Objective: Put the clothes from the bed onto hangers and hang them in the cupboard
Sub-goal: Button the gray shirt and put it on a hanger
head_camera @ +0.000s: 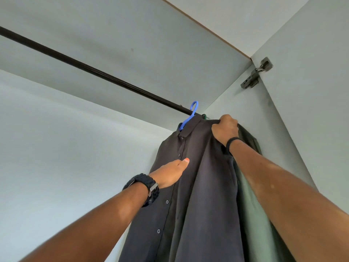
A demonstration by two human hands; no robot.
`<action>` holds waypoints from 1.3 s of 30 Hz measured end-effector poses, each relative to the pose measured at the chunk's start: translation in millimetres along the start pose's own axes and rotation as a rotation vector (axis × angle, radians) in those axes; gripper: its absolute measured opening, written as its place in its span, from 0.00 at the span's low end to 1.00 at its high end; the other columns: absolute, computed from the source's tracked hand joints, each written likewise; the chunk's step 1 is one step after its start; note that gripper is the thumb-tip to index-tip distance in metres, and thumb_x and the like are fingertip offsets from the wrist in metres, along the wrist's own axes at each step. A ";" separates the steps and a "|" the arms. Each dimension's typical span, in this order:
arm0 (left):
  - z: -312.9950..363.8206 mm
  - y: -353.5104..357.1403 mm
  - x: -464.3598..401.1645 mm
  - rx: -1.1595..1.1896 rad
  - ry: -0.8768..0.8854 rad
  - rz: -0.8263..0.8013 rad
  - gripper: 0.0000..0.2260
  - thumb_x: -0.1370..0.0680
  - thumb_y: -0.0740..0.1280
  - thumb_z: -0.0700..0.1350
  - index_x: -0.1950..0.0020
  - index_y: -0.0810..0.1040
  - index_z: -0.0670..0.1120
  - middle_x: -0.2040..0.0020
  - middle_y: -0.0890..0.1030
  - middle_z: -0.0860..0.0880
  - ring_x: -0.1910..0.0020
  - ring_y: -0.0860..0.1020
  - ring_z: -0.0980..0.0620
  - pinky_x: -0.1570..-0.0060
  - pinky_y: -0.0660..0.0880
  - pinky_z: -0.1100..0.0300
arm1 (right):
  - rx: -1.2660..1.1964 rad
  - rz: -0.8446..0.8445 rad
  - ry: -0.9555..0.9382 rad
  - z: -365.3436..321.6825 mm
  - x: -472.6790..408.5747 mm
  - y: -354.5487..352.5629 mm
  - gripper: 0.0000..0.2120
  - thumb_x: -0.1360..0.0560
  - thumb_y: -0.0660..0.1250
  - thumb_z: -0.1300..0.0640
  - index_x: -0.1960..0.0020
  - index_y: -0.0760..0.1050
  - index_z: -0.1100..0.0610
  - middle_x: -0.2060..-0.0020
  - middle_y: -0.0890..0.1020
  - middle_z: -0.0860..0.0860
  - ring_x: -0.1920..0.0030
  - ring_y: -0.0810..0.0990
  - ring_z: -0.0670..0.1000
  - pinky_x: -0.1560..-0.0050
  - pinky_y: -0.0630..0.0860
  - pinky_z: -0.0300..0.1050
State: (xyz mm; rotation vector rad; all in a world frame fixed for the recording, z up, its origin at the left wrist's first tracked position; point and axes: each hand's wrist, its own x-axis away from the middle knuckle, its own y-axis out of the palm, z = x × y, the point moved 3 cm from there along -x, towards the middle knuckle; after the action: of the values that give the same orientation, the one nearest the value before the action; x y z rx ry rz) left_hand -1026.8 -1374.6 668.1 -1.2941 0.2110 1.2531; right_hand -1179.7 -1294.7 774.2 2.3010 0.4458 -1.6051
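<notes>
Inside the cupboard [311, 53], the shirt [198, 186] hangs by a blue hanger [190, 116] on the rail [94, 69]. Right hand [225, 129] grips its shoulder; left hand [170, 173] lies flat on its front, below.

Head view, tilted upward — close under the rail [90, 69], cupboard's right corner

Bare forearms, no sleeves visible. Chunky black braided-strap wristwatch with metal buckle [146, 188] on left wrist, 8 o'clock of frame centre. Thin black cord band [232, 141] around right wrist. Orange-painted thumbnail [186, 160] on left thumb.
</notes>
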 end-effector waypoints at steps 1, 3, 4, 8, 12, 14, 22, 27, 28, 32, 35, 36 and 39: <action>-0.4 1.3 -4.8 0.020 -0.003 0.009 0.21 0.19 0.45 0.61 0.40 0.68 0.49 0.38 0.71 0.48 0.37 0.68 0.50 0.31 0.59 0.52 | -0.001 0.003 0.002 4.8 -3.6 8.0 0.03 0.24 0.58 0.65 0.57 0.68 0.63 0.49 0.74 0.62 0.51 0.73 0.62 0.51 0.72 0.48; -3.7 5.0 -11.3 0.029 -0.008 0.030 0.22 0.19 0.45 0.61 0.40 0.68 0.47 0.37 0.71 0.48 0.37 0.69 0.49 0.32 0.62 0.52 | -0.004 0.020 0.001 13.0 -9.9 22.0 0.06 0.23 0.59 0.63 0.49 0.73 0.65 0.44 0.76 0.63 0.47 0.75 0.63 0.47 0.73 0.49; -6.1 6.9 -13.3 0.015 -0.020 0.033 0.24 0.18 0.45 0.61 0.34 0.68 0.47 0.34 0.71 0.49 0.34 0.69 0.49 0.33 0.63 0.52 | -0.011 0.021 0.003 15.2 -12.9 26.9 0.09 0.23 0.60 0.63 0.47 0.74 0.66 0.43 0.76 0.63 0.45 0.76 0.63 0.46 0.73 0.49; -12.4 13.7 -18.4 -0.056 -0.018 0.030 0.24 0.18 0.47 0.60 0.30 0.66 0.48 0.39 0.72 0.51 0.43 0.71 0.52 0.46 0.66 0.57 | 0.032 -0.070 -0.006 15.8 -28.8 43.6 0.13 0.22 0.60 0.62 0.40 0.72 0.66 0.39 0.74 0.63 0.41 0.75 0.62 0.46 0.73 0.46; -11.3 20.7 -22.4 0.038 -0.018 0.024 0.29 0.21 0.52 0.64 0.25 0.61 0.49 0.29 0.68 0.50 0.34 0.69 0.51 0.43 0.65 0.57 | 0.102 -0.157 0.000 14.3 -38.6 44.7 0.17 0.22 0.61 0.61 0.35 0.69 0.65 0.35 0.71 0.62 0.38 0.74 0.60 0.43 0.72 0.46; -9.2 31.7 -21.5 0.167 -0.013 -0.022 0.37 0.26 0.59 0.68 0.23 0.54 0.52 0.26 0.64 0.52 0.30 0.67 0.50 0.37 0.65 0.56 | 0.109 -0.178 -0.011 15.6 -40.3 43.1 0.17 0.23 0.62 0.61 0.36 0.70 0.65 0.36 0.72 0.62 0.38 0.74 0.60 0.44 0.72 0.45; 13.4 88.4 -6.6 0.298 0.168 0.163 0.24 0.27 0.58 0.32 0.33 0.63 0.48 0.55 0.75 0.42 0.66 0.71 0.49 0.70 0.72 0.57 | -0.232 -0.575 0.167 35.6 -5.8 25.4 0.24 0.27 0.71 0.61 0.34 0.69 0.60 0.41 0.78 0.56 0.43 0.78 0.57 0.44 0.77 0.56; 35.9 72.5 24.7 0.371 0.293 0.571 0.18 0.25 0.57 0.34 0.37 0.68 0.46 0.67 0.70 0.49 0.72 0.66 0.52 0.67 0.70 0.55 | -0.656 -0.613 0.161 35.5 15.0 -4.5 0.11 0.23 0.62 0.69 0.42 0.75 0.62 0.51 0.81 0.57 0.54 0.81 0.53 0.54 0.81 0.47; 38.6 63.4 30.9 0.400 0.311 0.617 0.17 0.25 0.58 0.35 0.38 0.69 0.46 0.66 0.72 0.48 0.71 0.68 0.50 0.65 0.71 0.53 | -0.718 -0.569 0.170 29.2 18.9 -10.7 0.10 0.24 0.62 0.70 0.44 0.75 0.63 0.52 0.81 0.58 0.55 0.81 0.54 0.54 0.81 0.46; 39.1 76.5 42.7 0.313 0.239 0.406 0.12 0.25 0.56 0.37 0.43 0.65 0.47 0.64 0.71 0.48 0.68 0.69 0.46 0.65 0.72 0.50 | -0.391 -0.430 0.177 32.7 36.8 -14.3 0.10 0.30 0.61 0.69 0.49 0.74 0.61 0.58 0.77 0.58 0.56 0.77 0.57 0.56 0.77 0.49; 24.7 109.9 70.4 0.157 0.159 0.092 0.19 0.23 0.55 0.38 0.33 0.59 0.47 0.53 0.76 0.42 0.56 0.76 0.39 0.58 0.74 0.47 | -0.032 -0.523 0.231 47.7 69.4 -11.3 0.15 0.32 0.62 0.62 0.45 0.73 0.61 0.53 0.79 0.59 0.54 0.80 0.58 0.61 0.78 0.49; 18.0 119.2 79.1 0.141 0.131 0.033 0.23 0.23 0.54 0.38 0.28 0.54 0.47 0.47 0.76 0.39 0.51 0.77 0.37 0.54 0.74 0.47 | 0.007 -0.550 0.269 53.4 81.9 -12.0 0.15 0.29 0.62 0.62 0.43 0.72 0.60 0.50 0.79 0.59 0.53 0.80 0.58 0.61 0.79 0.49; -1.9 138.9 103.6 0.208 0.042 0.017 0.25 0.21 0.52 0.39 0.25 0.50 0.47 0.46 0.76 0.38 0.50 0.76 0.35 0.57 0.73 0.46 | -0.115 -0.561 0.373 69.8 125.9 -13.5 0.09 0.21 0.58 0.60 0.41 0.71 0.60 0.47 0.78 0.57 0.52 0.79 0.55 0.55 0.80 0.49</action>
State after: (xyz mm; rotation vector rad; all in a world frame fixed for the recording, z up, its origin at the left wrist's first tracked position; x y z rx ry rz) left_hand -1092.8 -1348.3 510.0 -1.1417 0.3731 1.1857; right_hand -1203.3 -1301.0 631.7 2.5244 1.3322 -1.2919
